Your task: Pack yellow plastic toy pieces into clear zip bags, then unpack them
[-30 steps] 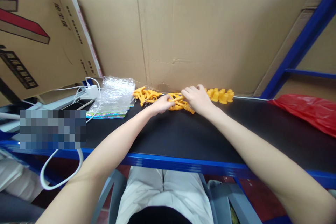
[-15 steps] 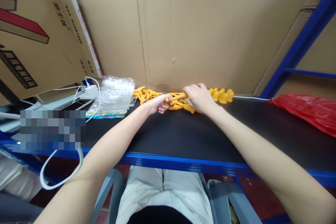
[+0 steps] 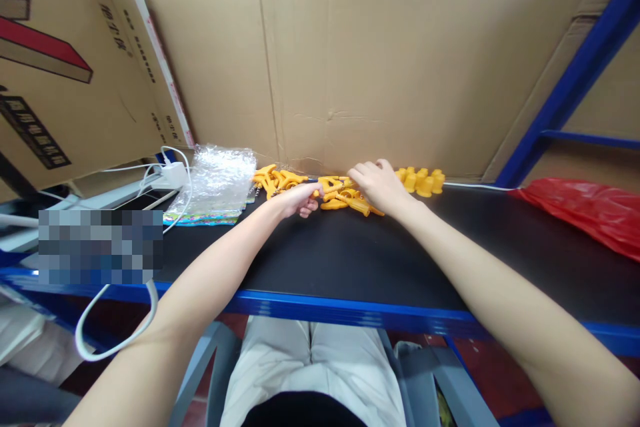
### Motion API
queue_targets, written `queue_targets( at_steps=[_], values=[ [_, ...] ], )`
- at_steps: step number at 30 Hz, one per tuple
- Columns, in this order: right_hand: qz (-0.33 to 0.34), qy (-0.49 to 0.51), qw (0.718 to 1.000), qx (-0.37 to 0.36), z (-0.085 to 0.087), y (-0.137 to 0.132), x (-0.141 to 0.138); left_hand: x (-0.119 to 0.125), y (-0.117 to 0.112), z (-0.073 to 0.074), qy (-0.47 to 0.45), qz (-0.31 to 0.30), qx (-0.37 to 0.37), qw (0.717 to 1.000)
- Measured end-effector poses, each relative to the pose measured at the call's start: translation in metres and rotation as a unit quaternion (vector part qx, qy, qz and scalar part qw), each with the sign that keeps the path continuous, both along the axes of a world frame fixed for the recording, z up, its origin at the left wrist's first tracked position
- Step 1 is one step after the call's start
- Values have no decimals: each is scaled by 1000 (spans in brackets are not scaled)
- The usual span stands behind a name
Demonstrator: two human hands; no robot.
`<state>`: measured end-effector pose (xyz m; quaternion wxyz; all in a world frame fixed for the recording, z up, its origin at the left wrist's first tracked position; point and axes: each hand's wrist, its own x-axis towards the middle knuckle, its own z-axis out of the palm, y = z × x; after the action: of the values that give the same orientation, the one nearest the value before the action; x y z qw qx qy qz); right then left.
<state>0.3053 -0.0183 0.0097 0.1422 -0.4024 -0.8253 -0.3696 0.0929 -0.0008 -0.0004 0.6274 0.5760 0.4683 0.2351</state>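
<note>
My left hand [image 3: 301, 201] is closed around a slim yellow-orange plastic piece [image 3: 317, 193], whose end sticks out by the thumb. To its right, my right hand [image 3: 376, 181] is held back up with its fingers curled, close against the yellow parts. Its fingertips are mostly hidden, so what they grip cannot be made out. Between and in front of the hands lie several loose yellow plastic parts [image 3: 354, 202]. A heap of branching yellow parts [image 3: 280, 179] rests behind my left hand. Several cup-shaped yellow pieces [image 3: 423, 181] stand beyond my right hand.
Clear plastic bags [image 3: 217, 177] lie at the left on the black tabletop [image 3: 350, 260], near a white charger [image 3: 173, 175] with cables. A red plastic bag [image 3: 590, 210] is at the right. Cardboard [image 3: 390, 67] walls off the back. A blue rail [image 3: 350, 310] edges the front.
My left hand has shifted slightly left with its yellow piece, widening the gap between the hands. More of the yellow parts now shows between them. My right hand has barely moved.
</note>
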Motion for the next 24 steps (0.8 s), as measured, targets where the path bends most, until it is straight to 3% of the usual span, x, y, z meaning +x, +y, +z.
queue_targets(
  at_steps=[6, 13, 20, 24],
  values=[
    [-76, 111, 991, 24, 5, 11, 24, -4, 3, -3, -31, -10, 9, 999],
    [-209, 280, 937, -8, 5, 33, 69, -5, 6, -2, -61, 75, -1, 995],
    [-339, 345, 875, -30, -20, 47, 123, -8, 14, -2, -126, 87, -18, 988],
    [-399, 372, 830, -116, -35, 52, 145, -8, 17, -5, -123, 71, -14, 990]
  ],
)
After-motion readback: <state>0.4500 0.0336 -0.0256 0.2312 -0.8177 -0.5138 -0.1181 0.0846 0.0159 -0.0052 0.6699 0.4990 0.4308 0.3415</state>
